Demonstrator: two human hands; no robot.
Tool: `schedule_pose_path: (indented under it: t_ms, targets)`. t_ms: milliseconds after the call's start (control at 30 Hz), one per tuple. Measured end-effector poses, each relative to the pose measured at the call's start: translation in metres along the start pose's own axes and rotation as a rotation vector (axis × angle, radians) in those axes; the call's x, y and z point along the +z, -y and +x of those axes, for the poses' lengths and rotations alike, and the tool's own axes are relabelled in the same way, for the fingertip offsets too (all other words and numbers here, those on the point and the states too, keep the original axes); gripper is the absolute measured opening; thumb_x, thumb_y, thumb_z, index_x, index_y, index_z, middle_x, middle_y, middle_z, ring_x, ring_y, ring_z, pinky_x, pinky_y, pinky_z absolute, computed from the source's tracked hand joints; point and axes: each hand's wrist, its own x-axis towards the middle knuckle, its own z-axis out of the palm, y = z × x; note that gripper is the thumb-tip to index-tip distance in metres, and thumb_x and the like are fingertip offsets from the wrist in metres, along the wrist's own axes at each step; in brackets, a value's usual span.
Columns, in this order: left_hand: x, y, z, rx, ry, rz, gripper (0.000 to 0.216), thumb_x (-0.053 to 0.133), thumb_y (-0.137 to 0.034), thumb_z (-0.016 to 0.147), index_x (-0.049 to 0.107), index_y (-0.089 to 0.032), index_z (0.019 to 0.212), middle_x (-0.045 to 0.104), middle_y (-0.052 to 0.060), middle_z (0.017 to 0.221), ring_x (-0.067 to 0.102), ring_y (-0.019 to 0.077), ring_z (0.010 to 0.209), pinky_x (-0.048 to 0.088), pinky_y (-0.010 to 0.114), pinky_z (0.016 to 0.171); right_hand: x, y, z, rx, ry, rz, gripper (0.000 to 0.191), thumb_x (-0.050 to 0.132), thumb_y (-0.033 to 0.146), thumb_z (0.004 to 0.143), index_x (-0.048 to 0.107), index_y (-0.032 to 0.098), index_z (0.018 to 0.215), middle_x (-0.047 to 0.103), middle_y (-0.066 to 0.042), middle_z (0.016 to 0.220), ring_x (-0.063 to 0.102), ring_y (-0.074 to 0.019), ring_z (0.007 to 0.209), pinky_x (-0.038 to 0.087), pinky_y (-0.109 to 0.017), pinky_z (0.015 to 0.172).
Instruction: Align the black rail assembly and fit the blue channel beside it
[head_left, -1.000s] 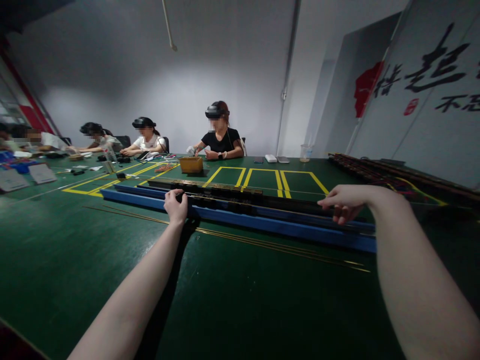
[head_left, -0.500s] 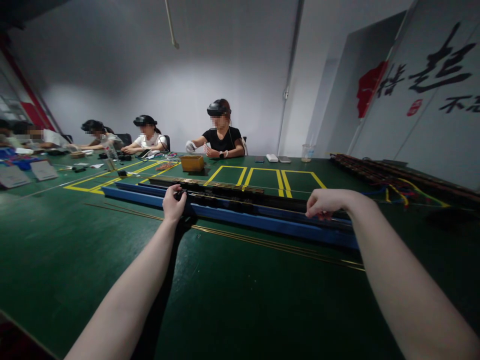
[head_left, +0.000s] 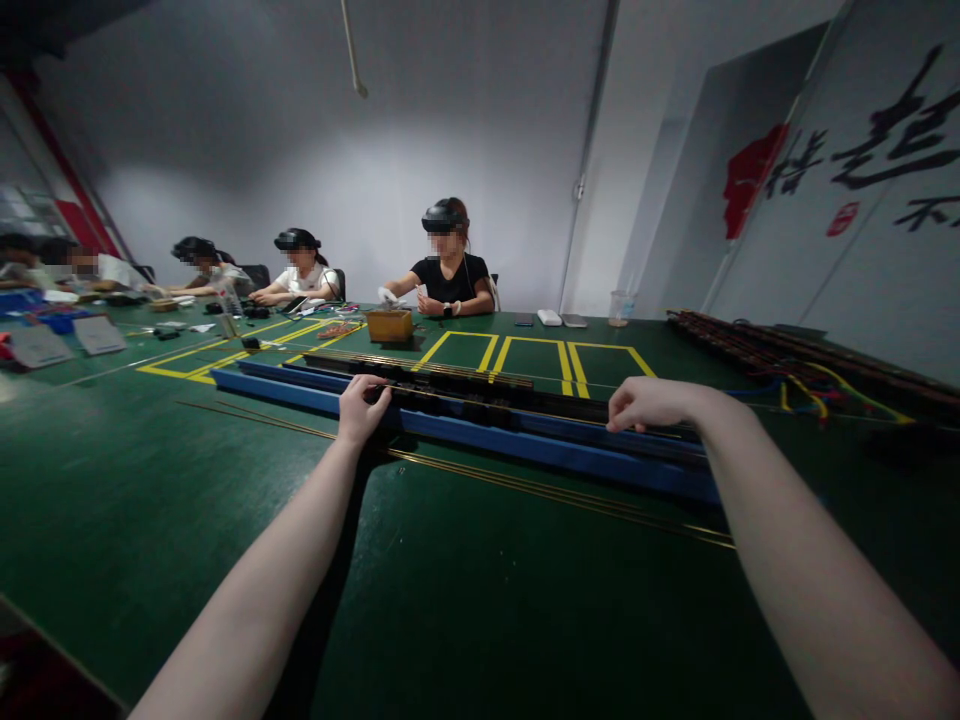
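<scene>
A long blue rail (head_left: 525, 445) lies across the green table (head_left: 480, 600), with a long black strip (head_left: 480, 403) along its top. My left hand (head_left: 360, 408) rests on the black strip near the rail's left part, fingers curled over it. Further right, my right hand (head_left: 649, 402) lies palm down on the same strip with its fingers bent around it. Thin brass rods (head_left: 525, 484) lie on the table just in front of the rail.
Several people in headsets sit at the far side; the nearest wears black (head_left: 448, 280). A yellow box (head_left: 389, 325) stands behind the rail. Yellow taped rectangles (head_left: 559, 360) mark the table. Dark strips and coloured wires (head_left: 787, 370) lie at the right. A cup (head_left: 619, 307) stands far back.
My right hand has slid leftwards along the black strip. My left hand's fingers now reach further over the strip. The view has shifted slightly.
</scene>
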Motion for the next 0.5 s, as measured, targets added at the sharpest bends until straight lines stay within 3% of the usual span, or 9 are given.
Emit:
schedule_pose_path:
  t_ms: [267,500]
  targets:
    - [0.004,0.0,0.003,-0.09,-0.034,-0.019,0.02,0.056,-0.035,0.082,0.061,-0.017,0.075,0.058,0.004,0.08,0.058,0.0158,0.075,0.048,0.027,0.07,0.002,0.008,-0.005,0.035,0.068,0.127,0.02,0.064,0.037,0.066,0.064,0.017,0.071,0.067,-0.005,0.075,0.062,-0.0175,0.066,0.042,-0.028,0.062]
    - [0.006,0.003,0.006,-0.103,-0.008,-0.018,0.017,0.055,-0.033,0.082,0.059,-0.018,0.075,0.057,0.003,0.081,0.056,0.0164,0.076,0.045,0.028,0.071,0.006,0.016,-0.005,0.048,0.043,0.098,0.019,0.065,0.035,0.072,0.061,0.017,0.073,0.068,-0.006,0.08,0.066,-0.0179,0.067,0.045,-0.028,0.063]
